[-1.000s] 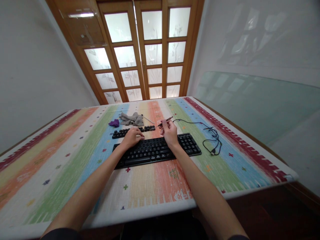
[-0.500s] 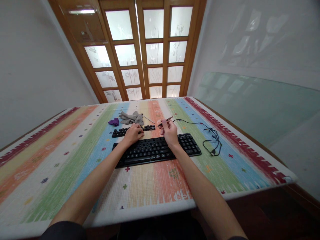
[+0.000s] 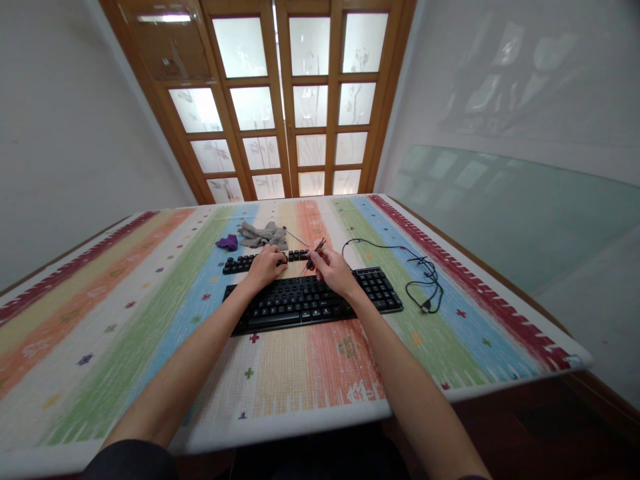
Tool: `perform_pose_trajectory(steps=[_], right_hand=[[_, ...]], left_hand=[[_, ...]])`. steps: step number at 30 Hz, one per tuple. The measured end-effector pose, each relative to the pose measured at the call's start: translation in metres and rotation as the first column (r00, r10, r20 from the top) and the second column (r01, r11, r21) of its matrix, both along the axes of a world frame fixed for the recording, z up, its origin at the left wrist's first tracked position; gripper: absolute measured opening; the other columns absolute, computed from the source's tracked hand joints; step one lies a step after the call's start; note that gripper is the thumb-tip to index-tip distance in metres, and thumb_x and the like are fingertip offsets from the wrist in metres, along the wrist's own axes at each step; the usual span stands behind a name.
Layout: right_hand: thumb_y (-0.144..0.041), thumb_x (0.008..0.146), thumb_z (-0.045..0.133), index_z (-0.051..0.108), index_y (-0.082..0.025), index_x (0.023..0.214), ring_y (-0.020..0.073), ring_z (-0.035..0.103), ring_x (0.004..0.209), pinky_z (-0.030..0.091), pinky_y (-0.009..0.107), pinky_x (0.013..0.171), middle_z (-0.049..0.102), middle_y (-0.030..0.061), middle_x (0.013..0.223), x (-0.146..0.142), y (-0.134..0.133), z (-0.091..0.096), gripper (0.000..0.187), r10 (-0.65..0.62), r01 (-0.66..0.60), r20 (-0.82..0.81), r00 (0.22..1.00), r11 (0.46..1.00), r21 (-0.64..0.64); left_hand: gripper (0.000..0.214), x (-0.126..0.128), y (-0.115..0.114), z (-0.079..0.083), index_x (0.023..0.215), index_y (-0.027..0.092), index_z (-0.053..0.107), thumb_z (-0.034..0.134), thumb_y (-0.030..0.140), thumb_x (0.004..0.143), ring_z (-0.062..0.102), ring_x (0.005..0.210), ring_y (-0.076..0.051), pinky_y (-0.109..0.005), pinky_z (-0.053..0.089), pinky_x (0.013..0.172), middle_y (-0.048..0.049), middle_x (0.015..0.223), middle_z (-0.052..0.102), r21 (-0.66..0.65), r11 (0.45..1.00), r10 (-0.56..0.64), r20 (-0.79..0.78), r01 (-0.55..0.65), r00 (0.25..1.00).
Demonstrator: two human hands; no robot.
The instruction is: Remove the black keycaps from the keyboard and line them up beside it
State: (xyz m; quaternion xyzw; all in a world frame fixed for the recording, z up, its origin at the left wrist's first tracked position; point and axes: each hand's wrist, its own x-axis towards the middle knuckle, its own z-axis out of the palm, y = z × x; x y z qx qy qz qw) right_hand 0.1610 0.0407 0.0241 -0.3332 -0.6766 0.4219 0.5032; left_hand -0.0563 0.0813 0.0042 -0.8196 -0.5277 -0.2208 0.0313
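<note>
A black keyboard (image 3: pixel 300 303) lies across the striped cloth in front of me. Behind it sits a row of loose black keycaps (image 3: pixel 239 263). My left hand (image 3: pixel 266 265) rests with curled fingers on the keyboard's far edge, fingertips touching the keycap row. My right hand (image 3: pixel 331 269) is closed on a thin dark tool (image 3: pixel 316 250), whose tip points down toward the right end of the keycap row. The keyboard's black cable (image 3: pixel 423 277) loops to the right.
A grey cloth (image 3: pixel 263 235) and a small purple object (image 3: pixel 229 243) lie behind the keycaps, with a thin metal rod (image 3: pixel 297 239) beside the cloth. The striped tablecloth (image 3: pixel 125 313) covers the table. Wooden glazed doors stand beyond; a glass panel leans at the right.
My right hand has moved left and tilted the tool from pointing up-right to pointing down at the keycap row. My left hand has crept slightly forward onto the keycaps.
</note>
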Motion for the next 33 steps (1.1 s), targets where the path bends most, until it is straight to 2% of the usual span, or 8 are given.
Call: perform_pose_trajectory(steps=[6,9,15,19,22,27,30,33], right_hand=[[-0.057,0.087,0.052,0.057,-0.016,0.087,0.0107,0.051,0.049,0.040,0.023,0.047,0.061,0.0022,0.068,0.014,0.004,0.005,0.042,0.052,-0.062,0.152,0.987,0.996,0.062],[-0.053,0.088,0.052,0.058,-0.016,0.086,0.0108,0.051,0.049,0.041,0.023,0.048,0.060,0.0020,0.068,0.021,0.005,0.007,0.038,0.086,-0.098,0.213,0.973,0.994,0.045],[-0.046,0.086,0.057,0.057,-0.017,0.083,0.0122,0.054,0.052,0.046,0.025,0.049,0.060,0.0014,0.068,0.023,0.003,0.005,0.029,0.148,-0.147,0.229,0.962,0.989,-0.021],[-0.044,0.085,0.060,0.057,-0.017,0.084,0.0134,0.056,0.051,0.048,0.027,0.049,0.061,0.0009,0.066,0.020,0.002,0.003,0.027,0.166,-0.157,0.211,0.963,0.986,-0.058],[-0.044,0.084,0.062,0.056,-0.018,0.081,0.0145,0.058,0.050,0.050,0.028,0.049,0.061,0.0004,0.063,0.018,0.001,0.000,0.026,0.165,-0.151,0.187,0.968,0.985,-0.083],[-0.042,0.084,0.062,0.054,-0.019,0.080,0.0153,0.059,0.049,0.050,0.029,0.049,0.061,-0.0003,0.060,0.013,-0.001,-0.004,0.025,0.229,-0.210,0.216,0.949,0.972,-0.108],[-0.040,0.085,0.062,0.059,-0.018,0.082,0.0140,0.058,0.051,0.048,0.027,0.052,0.060,-0.0012,0.061,0.009,-0.004,-0.003,0.022,0.269,-0.267,0.293,0.918,0.963,-0.045],[-0.036,0.085,0.061,0.063,-0.018,0.082,0.0134,0.056,0.056,0.045,0.025,0.055,0.060,-0.0010,0.063,0.007,-0.005,-0.002,0.018,0.227,-0.264,0.362,0.904,0.963,0.056]], left_hand=[[0.017,-0.003,-0.008,0.003,0.092,0.019,0.071,0.069,0.026,0.077,0.055,0.099,-0.028,-0.041,0.048,0.088,-0.0081,0.095,0.061,0.022,0.998,0.062,0.030,-0.062,0.998],[0.018,-0.005,-0.020,0.005,0.095,0.018,0.069,0.066,0.024,0.079,0.056,0.100,-0.027,-0.041,0.048,0.090,-0.0083,0.097,0.063,0.045,0.997,0.057,0.087,-0.061,0.995],[0.016,0.003,-0.058,0.006,0.093,0.018,0.069,0.058,0.026,0.087,0.063,0.099,-0.024,-0.041,0.049,0.093,-0.0079,0.099,0.070,-0.035,0.993,-0.102,0.198,0.111,0.975],[0.021,0.009,-0.076,0.004,0.102,0.017,0.070,0.057,0.027,0.088,0.063,0.108,-0.026,-0.044,0.047,0.099,-0.0110,0.116,0.070,-0.098,0.982,-0.138,0.210,0.161,0.968],[0.026,0.009,-0.080,0.001,0.110,0.017,0.068,0.057,0.028,0.089,0.063,0.113,-0.027,-0.045,0.047,0.101,-0.0127,0.123,0.067,-0.139,0.978,-0.123,0.217,0.155,0.968],[0.027,0.008,-0.082,-0.001,0.111,0.018,0.068,0.054,0.027,0.090,0.065,0.108,-0.027,-0.044,0.049,0.099,-0.0102,0.115,0.071,-0.174,0.971,-0.115,0.247,0.161,0.962],[0.027,0.009,-0.083,-0.001,0.113,0.018,0.068,0.054,0.027,0.091,0.065,0.109,-0.026,-0.043,0.049,0.098,-0.0103,0.116,0.071,-0.178,0.970,-0.119,0.241,0.164,0.963],[0.028,0.009,-0.084,-0.001,0.114,0.020,0.067,0.054,0.027,0.091,0.065,0.109,-0.026,-0.043,0.049,0.098,-0.0094,0.116,0.071,-0.172,0.970,-0.128,0.244,0.173,0.961]])
